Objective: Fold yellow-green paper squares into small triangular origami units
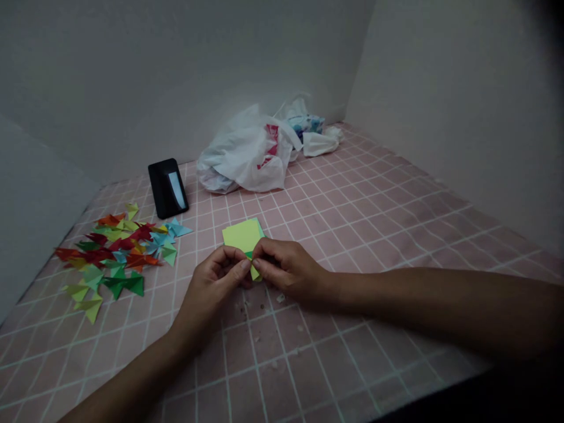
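A small folded piece of yellow-green paper [255,274] is pinched between both hands, largely covered by the fingers. My left hand [222,271] grips it from the left with thumb and index finger. From the right, my right hand [288,271] pinches the same piece, fingers curled. Just behind the hands lies a stack of square paper sheets [241,235], light yellow on top with green edges showing. To the left rests a pile of folded paper shapes [117,249] in red, orange, yellow, green and light blue.
A black phone [168,188] lies beyond the pile. White plastic bags [251,153] with red print sit near the back wall, a smaller white bundle [321,143] beside them. Pink checked cloth [352,223] covers the surface; small scraps [281,298] are scattered near the hands. Walls stand behind and on the right.
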A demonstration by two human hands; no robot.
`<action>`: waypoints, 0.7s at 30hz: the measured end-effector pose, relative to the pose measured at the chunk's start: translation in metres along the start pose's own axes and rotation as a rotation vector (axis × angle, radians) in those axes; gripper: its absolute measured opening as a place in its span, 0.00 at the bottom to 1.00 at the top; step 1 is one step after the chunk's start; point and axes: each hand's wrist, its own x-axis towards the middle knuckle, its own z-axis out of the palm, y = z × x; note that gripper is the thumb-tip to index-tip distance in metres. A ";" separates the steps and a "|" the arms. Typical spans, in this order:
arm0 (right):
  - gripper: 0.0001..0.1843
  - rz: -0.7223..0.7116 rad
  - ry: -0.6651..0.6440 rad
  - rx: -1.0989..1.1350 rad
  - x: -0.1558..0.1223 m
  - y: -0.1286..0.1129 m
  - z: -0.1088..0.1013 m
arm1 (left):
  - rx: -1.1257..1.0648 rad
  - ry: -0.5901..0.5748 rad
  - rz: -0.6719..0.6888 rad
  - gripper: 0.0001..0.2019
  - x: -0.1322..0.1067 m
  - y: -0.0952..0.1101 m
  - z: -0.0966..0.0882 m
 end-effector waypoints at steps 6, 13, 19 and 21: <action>0.06 -0.078 0.008 -0.065 -0.001 0.001 0.001 | 0.067 0.014 -0.001 0.07 0.000 -0.001 0.000; 0.06 -0.088 0.012 -0.098 -0.001 0.000 0.001 | 0.169 0.075 0.083 0.07 -0.004 0.003 0.001; 0.06 -0.060 0.017 -0.086 -0.002 -0.001 0.000 | 0.031 0.006 0.022 0.07 -0.004 0.003 0.002; 0.06 -0.042 0.020 -0.072 -0.002 -0.002 0.000 | -0.015 -0.010 -0.002 0.08 -0.004 0.002 0.002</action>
